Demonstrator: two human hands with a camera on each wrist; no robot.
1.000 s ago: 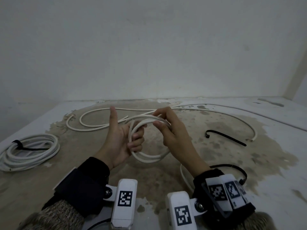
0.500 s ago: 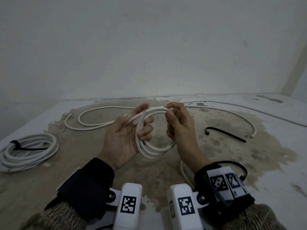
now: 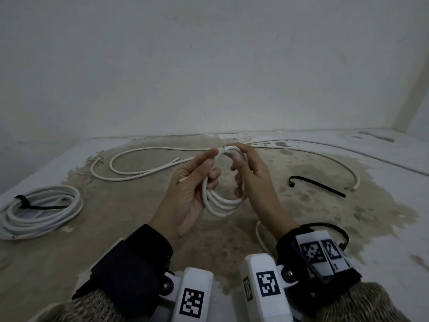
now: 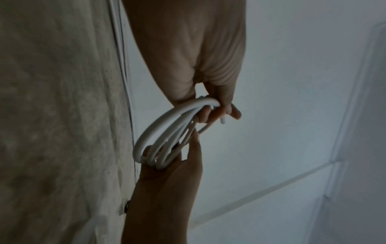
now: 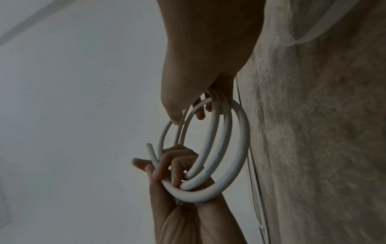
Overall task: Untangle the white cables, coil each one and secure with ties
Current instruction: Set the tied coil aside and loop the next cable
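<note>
Between my two hands hangs a small coil of white cable (image 3: 220, 205) with several turns. My left hand (image 3: 209, 168) grips its left side with the fingers curled through the loops (image 5: 179, 170). A short cable end (image 3: 183, 180) pokes out past the palm. My right hand (image 3: 236, 163) pinches the top of the coil, where the turns meet (image 4: 208, 102), and its lower fingers rest against the right side. On the floor beyond lies a loose white cable (image 3: 144, 173). Two black ties lie at the right, one straight (image 3: 318, 185) and one curved (image 3: 334, 228) beside my right wrist.
A finished white coil (image 3: 41, 210) bound with a black tie lies at the far left. Another long white cable (image 3: 325, 156) arcs across the stained floor to the right, and a short white piece (image 3: 258, 233) lies by my right wrist. A wall stands close behind.
My left thumb has come down from upright and that hand now grips the coil. My right hand has laid another turn on top, and the hands have drawn closer together.
</note>
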